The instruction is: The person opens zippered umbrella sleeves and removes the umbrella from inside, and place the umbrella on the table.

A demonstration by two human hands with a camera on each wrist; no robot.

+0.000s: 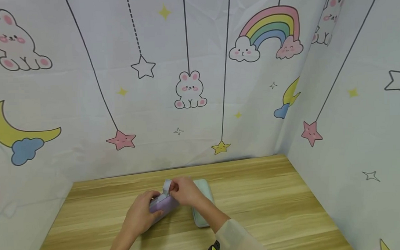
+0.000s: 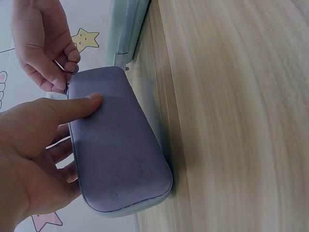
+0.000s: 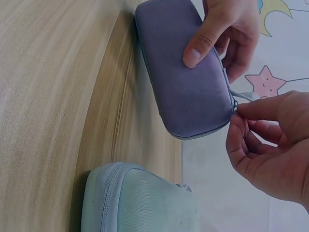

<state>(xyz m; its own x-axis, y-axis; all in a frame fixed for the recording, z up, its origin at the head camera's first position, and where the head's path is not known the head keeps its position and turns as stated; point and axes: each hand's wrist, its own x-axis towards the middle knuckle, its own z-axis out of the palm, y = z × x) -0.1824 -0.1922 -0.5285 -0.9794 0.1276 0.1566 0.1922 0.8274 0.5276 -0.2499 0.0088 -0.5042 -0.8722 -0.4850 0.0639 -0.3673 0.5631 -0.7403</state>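
A purple zippered case stands tilted on its long edge on the wooden table. My left hand grips it, the thumb lying across its flat purple face and the fingers behind. At the case's upper end my right hand pinches the zipper pull between thumb and forefinger. A pale strap loop sticks up from the case beside those fingers. Just right of it, partly under my right forearm, lies a mint green zippered case, which also shows in the right wrist view.
The wooden table meets a white printed cloth wall at the back and another at the right. A small black object with a yellow-green part is near my right sleeve.
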